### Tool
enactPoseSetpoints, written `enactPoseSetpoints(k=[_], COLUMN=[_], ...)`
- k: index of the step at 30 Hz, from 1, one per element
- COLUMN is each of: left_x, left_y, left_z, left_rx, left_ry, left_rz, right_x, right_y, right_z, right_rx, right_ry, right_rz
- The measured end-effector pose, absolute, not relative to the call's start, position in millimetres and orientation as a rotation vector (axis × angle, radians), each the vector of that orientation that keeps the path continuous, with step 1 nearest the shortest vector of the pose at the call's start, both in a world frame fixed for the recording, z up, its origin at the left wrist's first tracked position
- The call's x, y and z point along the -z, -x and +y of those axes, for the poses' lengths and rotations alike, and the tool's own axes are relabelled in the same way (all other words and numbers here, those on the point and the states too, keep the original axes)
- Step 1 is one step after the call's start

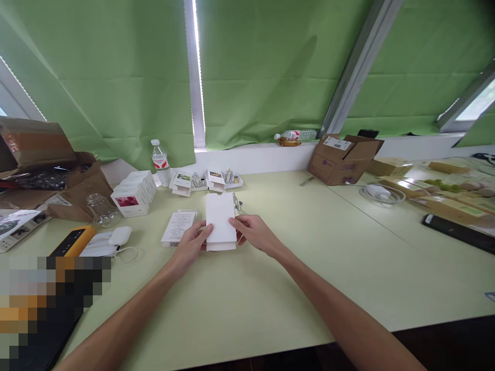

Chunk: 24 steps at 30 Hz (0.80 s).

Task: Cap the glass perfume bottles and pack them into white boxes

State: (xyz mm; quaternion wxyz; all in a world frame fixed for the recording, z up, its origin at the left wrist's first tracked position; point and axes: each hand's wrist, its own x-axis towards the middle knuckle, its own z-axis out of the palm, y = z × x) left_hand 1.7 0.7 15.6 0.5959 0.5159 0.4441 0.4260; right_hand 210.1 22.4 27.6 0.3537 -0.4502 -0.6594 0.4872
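A plain white carton [220, 219] is held up between both hands over the table, its near end showing an unfolded flap. My left hand [193, 237] grips the carton's left edge, thumb on the front face. On the opposite edge my right hand [252, 232] is closed, thumb on top and fingers curled behind. Just left of my left hand lies a printed white box [179, 227]. A shiny clear or silvery item [236, 203], partly hidden, sits behind the carton. Farther back are two open white boxes, a left one [181, 184] and a right one [215, 180].
White boxes [133, 193] stand in a row at the left, near a water bottle [160, 162]. A clear jar [102, 210] and yellow device [72, 241] lie farther left. A cardboard box [342, 158], coiled cable [382, 194] and black bar [458, 233] are to the right.
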Motion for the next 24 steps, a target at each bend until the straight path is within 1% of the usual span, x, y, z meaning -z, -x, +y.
enactPoseSetpoints(k=[18, 24], left_x=[-15.1, -15.8], left_y=[-0.4, -0.1], left_z=[1.1, 1.1], left_rx=[-0.971, -0.976], left_ry=[-1.261, -1.242], left_rz=[1.078, 1.097], right_x=[-30.0, -25.7], right_y=[-210.2, -212.2], right_z=[20.8, 24.8], right_rx=[-1.274, -1.225], right_ry=[1.12, 1.185], right_rz=[-1.75, -1.735])
